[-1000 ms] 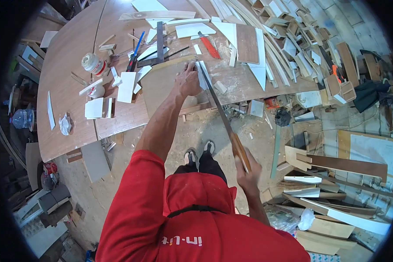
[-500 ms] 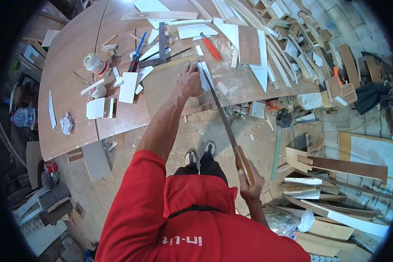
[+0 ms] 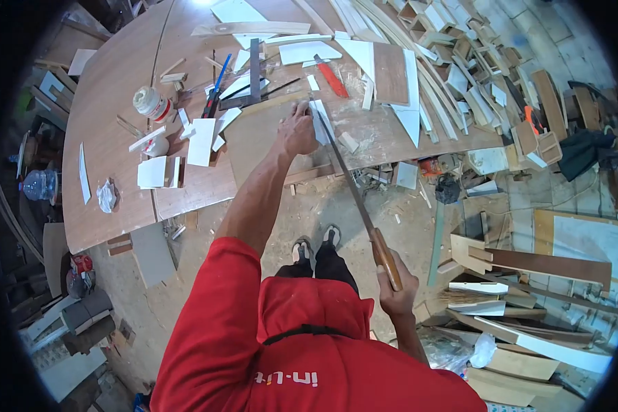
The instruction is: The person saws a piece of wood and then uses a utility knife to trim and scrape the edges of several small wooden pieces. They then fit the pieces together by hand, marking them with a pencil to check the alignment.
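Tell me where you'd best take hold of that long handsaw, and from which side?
By the wooden handle of the handsaw, at the end nearest the person, probably coming from behind it as the right hand does. The blade is thin and runs away to the board under the left hand.

1 handsaw (image 3: 353,185), 1 glue bottle (image 3: 150,103), 1 steel square (image 3: 253,72), 1 red-handled tool (image 3: 332,77) and 2 hands are showing at 1 workbench (image 3: 110,172).

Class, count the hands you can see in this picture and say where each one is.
2. The left hand presses on the board on the bench; the right hand grips the saw handle, off the bench's edge.
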